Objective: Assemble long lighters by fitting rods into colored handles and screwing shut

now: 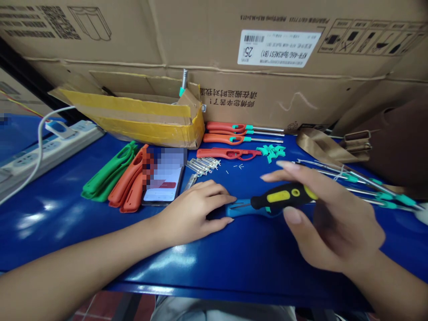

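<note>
My left hand is closed round the near-left end of a blue lighter casing, pressing it to the tabletop. In my right hand is a black and yellow screwdriver, gripped between thumb and fingers and pointing left. Its thin shaft lies over the blue casing, which partly hides beneath the screwdriver handle; whether the tip touches cannot be made out. Just beyond my left hand are several clear lighter fuel tanks and a few tiny white pins.
On the blue table lie green casings, orange casings, a phone, assembled orange lighters, teal triggers and metal lighter tubes. A yellow-taped carton and power strip stand left.
</note>
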{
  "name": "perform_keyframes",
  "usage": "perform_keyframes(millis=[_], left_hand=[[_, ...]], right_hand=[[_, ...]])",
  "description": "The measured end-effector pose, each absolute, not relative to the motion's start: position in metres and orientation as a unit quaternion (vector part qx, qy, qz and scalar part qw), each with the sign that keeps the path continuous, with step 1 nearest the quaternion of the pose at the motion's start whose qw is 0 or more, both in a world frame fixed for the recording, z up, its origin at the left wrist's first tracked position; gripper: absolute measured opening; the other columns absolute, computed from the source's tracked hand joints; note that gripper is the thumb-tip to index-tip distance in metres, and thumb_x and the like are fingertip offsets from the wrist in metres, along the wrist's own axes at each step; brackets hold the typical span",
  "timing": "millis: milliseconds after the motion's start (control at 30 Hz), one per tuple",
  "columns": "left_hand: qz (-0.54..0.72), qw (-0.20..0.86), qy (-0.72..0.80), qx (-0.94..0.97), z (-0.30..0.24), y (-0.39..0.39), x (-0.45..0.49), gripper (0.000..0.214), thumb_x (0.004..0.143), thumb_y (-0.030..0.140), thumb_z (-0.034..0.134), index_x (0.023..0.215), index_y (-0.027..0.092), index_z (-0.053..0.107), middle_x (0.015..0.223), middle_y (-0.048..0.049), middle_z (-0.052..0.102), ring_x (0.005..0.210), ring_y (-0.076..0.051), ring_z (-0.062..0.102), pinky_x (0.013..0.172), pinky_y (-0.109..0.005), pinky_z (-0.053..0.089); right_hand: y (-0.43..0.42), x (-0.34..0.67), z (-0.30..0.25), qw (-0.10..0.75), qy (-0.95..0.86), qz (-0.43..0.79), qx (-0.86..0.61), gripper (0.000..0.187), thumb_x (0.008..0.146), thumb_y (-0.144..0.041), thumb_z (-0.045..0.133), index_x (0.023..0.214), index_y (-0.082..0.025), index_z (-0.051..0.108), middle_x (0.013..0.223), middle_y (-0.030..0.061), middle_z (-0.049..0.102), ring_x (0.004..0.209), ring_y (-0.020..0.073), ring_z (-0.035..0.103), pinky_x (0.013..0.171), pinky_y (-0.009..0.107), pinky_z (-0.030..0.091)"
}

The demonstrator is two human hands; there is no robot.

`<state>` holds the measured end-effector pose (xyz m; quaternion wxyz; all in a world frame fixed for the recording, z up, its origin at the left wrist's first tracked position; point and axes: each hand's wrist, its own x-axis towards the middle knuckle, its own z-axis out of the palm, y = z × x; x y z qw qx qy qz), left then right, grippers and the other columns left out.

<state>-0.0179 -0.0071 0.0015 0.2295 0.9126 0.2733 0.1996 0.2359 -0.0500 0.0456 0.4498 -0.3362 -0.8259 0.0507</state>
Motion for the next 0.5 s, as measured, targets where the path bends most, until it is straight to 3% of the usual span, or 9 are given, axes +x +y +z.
perform_keyframes(millis=[67, 100, 200, 267, 333, 433, 500], left_hand=[[0.199, 0.230, 0.276, 0.912, 0.0018, -0.0073, -0.0179, 0.035, 0.097, 0.030, 0.068, 0.129, 0.018, 0.066, 0.113, -0.0089, 0.070, 0.105, -0.024, 0.063, 0.093, -0.040, 0.052], [0.199, 0.230, 0.276, 0.912, 0.0019, -0.0074, -0.0179, 0.035, 0.096, 0.030, 0.069, 0.129, 0.018, 0.066, 0.114, -0.0089, 0.070, 0.105, -0.024, 0.063, 0.093, -0.040, 0.052], [0.202, 0.228, 0.276, 0.911, 0.0023, -0.0076, -0.0175, 0.034, 0.096, 0.030, 0.070, 0.127, 0.018, 0.067, 0.114, -0.0088, 0.070, 0.106, -0.024, 0.064, 0.094, -0.040, 0.051], [0.201, 0.226, 0.277, 0.912, 0.0023, -0.0077, -0.0173, 0.033, 0.095, 0.029, 0.070, 0.127, 0.019, 0.067, 0.113, -0.0084, 0.070, 0.105, -0.024, 0.064, 0.094, -0.039, 0.051], [0.201, 0.225, 0.277, 0.912, 0.0020, -0.0075, -0.0172, 0.033, 0.095, 0.029, 0.070, 0.127, 0.020, 0.067, 0.113, -0.0083, 0.070, 0.105, -0.024, 0.064, 0.093, -0.039, 0.051], [0.205, 0.226, 0.276, 0.911, 0.0013, -0.0071, -0.0175, 0.033, 0.095, 0.029, 0.070, 0.127, 0.020, 0.067, 0.113, -0.0084, 0.070, 0.104, -0.024, 0.064, 0.092, -0.039, 0.052], [0.205, 0.228, 0.276, 0.911, 0.0009, -0.0069, -0.0177, 0.034, 0.095, 0.029, 0.070, 0.127, 0.020, 0.066, 0.113, -0.0083, 0.070, 0.104, -0.024, 0.064, 0.092, -0.039, 0.052]], right_hand=[[-0.0507, 0.2362, 0.0435, 0.464, -0.814, 0.113, -0.329, 0.070, 0.089, -0.010, 0.060, 0.156, -0.026, 0.044, 0.134, 0.0115, 0.070, 0.106, 0.0288, 0.074, 0.074, 0.040, 0.066], [-0.0505, 0.2361, 0.0439, 0.464, -0.815, 0.120, -0.325, 0.071, 0.089, -0.010, 0.060, 0.156, -0.027, 0.045, 0.131, 0.0106, 0.071, 0.103, 0.0282, 0.074, 0.074, 0.040, 0.066], [-0.0479, 0.2354, 0.0499, 0.445, -0.841, 0.052, -0.301, 0.061, 0.089, -0.014, 0.070, 0.146, -0.028, 0.055, 0.101, 0.0054, 0.079, 0.080, 0.0223, 0.075, 0.062, 0.033, 0.064], [-0.0470, 0.2355, 0.0532, 0.424, -0.854, 0.022, -0.301, 0.056, 0.091, -0.018, 0.072, 0.143, -0.029, 0.056, 0.092, 0.0028, 0.079, 0.073, 0.0200, 0.074, 0.059, 0.030, 0.063], [-0.0484, 0.2360, 0.0523, 0.414, -0.857, 0.036, -0.303, 0.058, 0.093, -0.020, 0.070, 0.148, -0.028, 0.051, 0.105, 0.0055, 0.080, 0.081, 0.0216, 0.077, 0.065, 0.032, 0.064], [-0.0523, 0.2361, 0.0457, 0.430, -0.844, 0.110, -0.303, 0.069, 0.095, -0.016, 0.061, 0.158, -0.028, 0.038, 0.136, 0.0106, 0.070, 0.105, 0.0262, 0.076, 0.078, 0.039, 0.067], [-0.0532, 0.2350, 0.0438, 0.440, -0.837, 0.135, -0.296, 0.072, 0.093, -0.012, 0.059, 0.160, -0.028, 0.035, 0.139, 0.0106, 0.069, 0.106, 0.0253, 0.076, 0.081, 0.040, 0.066]])
